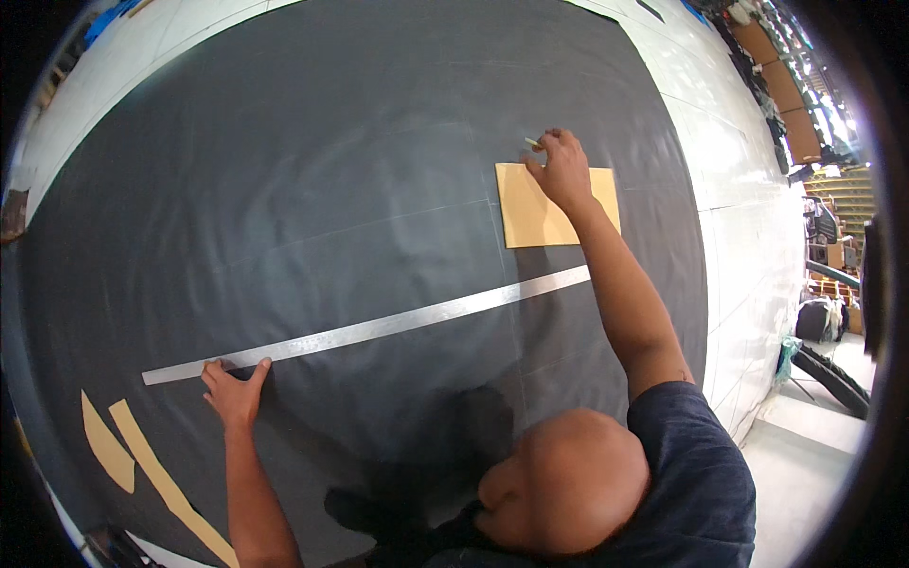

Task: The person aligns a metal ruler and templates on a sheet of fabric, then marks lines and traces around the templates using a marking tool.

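Paper strips [142, 454]: two tan pieces near the worktop's left edge.
Left hand [233, 390]: grip open, fingers spread flat, pressing the ruler's left end.
Ruler [369, 328]: long metal strip across dark cloth [331, 170].
Card [549, 208]: tan rectangle toward the far right.
Right hand [561, 168]: grip pinching chalk [532, 143] at the card's far edge.

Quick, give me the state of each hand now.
Left hand: open, fingertips pressing the long metal ruler on the dark fabric.
Right hand: closed on a small chalk piece at the tan paper pattern.
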A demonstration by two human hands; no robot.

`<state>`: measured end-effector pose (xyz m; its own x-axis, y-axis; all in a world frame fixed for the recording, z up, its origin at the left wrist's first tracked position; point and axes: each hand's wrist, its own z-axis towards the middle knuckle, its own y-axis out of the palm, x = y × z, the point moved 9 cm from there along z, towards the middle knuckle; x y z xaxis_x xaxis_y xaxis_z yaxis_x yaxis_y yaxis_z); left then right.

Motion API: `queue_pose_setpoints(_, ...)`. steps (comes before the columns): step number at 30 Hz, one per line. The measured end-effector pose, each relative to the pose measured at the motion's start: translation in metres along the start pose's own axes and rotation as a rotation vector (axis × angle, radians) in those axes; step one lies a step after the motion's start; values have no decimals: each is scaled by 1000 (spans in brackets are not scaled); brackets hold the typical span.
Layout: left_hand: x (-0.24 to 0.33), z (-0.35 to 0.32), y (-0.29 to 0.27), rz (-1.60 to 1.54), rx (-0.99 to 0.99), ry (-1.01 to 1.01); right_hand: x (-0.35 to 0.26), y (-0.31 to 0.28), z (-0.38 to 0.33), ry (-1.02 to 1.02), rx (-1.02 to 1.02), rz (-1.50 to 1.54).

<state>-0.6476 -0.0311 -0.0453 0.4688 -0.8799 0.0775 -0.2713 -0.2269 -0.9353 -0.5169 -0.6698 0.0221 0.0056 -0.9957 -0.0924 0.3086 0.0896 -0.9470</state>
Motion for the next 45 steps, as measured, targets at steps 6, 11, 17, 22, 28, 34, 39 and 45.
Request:
queue_pose_setpoints(6, -9, 3, 9, -3, 2, 33, -177, 39, -7, 17, -239, 663)
queue_pose_setpoints(11, -2, 0, 2, -53, 70, 53, -358, 78, -58, -28, -755, 1008)
queue_pose_setpoints(17, -2, -2, 6, -106, 18, 24, -486, 88, -89, -296, -747, 1106)
queue_pose_setpoints(22, -7, -1, 4, -44, 106, 71, -529, 94, -95, -386, -728, 1120)
queue_pose_setpoints(28, -5, -1, 3, -81, 29, 51, -539, 103, -95, -393, -732, 1052)
queue_pose_setpoints(34, -1, -3, 6, -61, 112, 77, -545, 93, -94, -556, -689, 917)
queue_pose_setpoints(39, -10, -4, 2, -65, -14, -6, -479, 72, -116, -573, -642, 755)
queue_pose_setpoints(45, -1, -3, 2, -79, 9, 35, -266, 33, -155, -124, -581, 621)
